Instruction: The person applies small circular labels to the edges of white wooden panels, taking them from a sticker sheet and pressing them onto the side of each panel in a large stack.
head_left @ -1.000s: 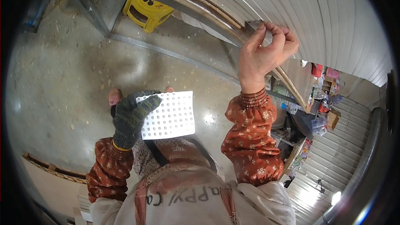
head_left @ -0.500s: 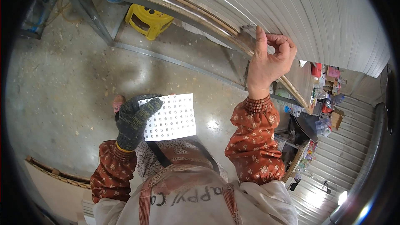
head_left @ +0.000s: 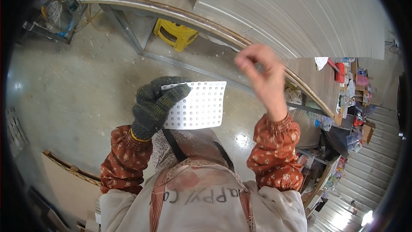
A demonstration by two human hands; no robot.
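Note:
My left hand (head_left: pixel 156 105), in a dark grey knitted glove, grips a white sheet of small round printed stickers (head_left: pixel 201 107) by its left side, thumb on top. The sheet is held level in front of my apron. My bare right hand (head_left: pixel 264 75) is raised to the right of the sheet, apart from it, near the bench edge. Its fingers are bent and smeared by motion, so whether anything sits between them is hidden. Beyond it lies a stack of long pale grey panels (head_left: pixel 296 13) on the bench, with a small mark (head_left: pixel 248 30) on its near edge.
The workbench (head_left: pixel 171 10) curves across the far side on a metal frame. Beneath it stands a yellow plastic stool (head_left: pixel 176 34). A red-handled tool (head_left: pixel 339 72) and cluttered shelves are at the right. A flat board (head_left: pixel 68 180) leans at the lower left.
My right hand has drawn back from the panel stack toward the sheet, its fingers now blurred. The left hand still holds the sheet. The whole view has shifted a little.

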